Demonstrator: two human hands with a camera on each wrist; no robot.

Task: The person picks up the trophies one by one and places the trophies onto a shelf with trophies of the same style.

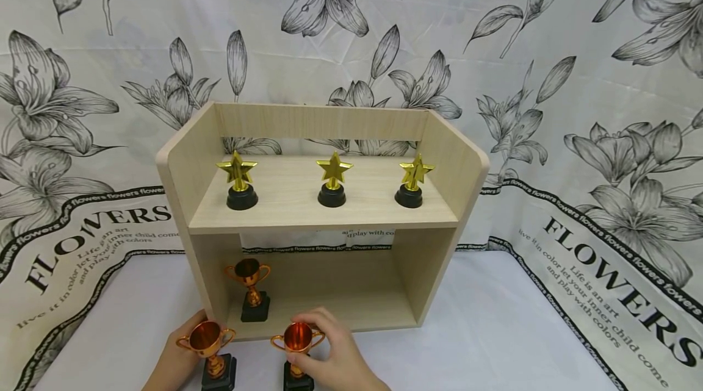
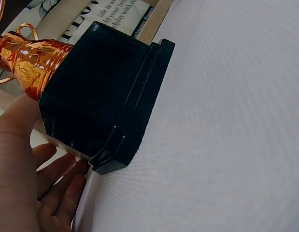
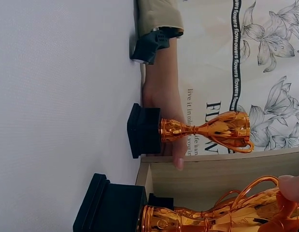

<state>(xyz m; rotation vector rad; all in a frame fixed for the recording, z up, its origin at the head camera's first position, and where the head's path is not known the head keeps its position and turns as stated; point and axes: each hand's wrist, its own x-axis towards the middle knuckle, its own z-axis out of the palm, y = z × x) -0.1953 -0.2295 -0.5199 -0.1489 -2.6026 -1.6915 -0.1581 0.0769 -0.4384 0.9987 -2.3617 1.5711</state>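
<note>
My right hand [image 1: 337,345] pinches a copper-coloured trophy cup [image 1: 298,338] on a black base, thumb at the near side of the bowl and fingers at the far side. It stands before the shelf's front edge; a fingertip on the bowl shows in the right wrist view. To its left is a matching trophy cup [image 1: 206,340], upright on the white table. Behind that one, my left hand [image 1: 177,348] is at the shelf's lower left front corner, its fingers loosely extended in the left wrist view. Inside the lower compartment, at the left, stands a third trophy cup [image 1: 255,305].
The two-level wooden shelf [image 1: 324,226] has raised sides. Its upper level bears three gold star trophies on black bases: a left one [image 1: 241,197], a middle one [image 1: 332,196] and a right one [image 1: 409,196]. A flower-printed cloth [image 1: 522,135] hangs behind the white table [image 1: 483,330].
</note>
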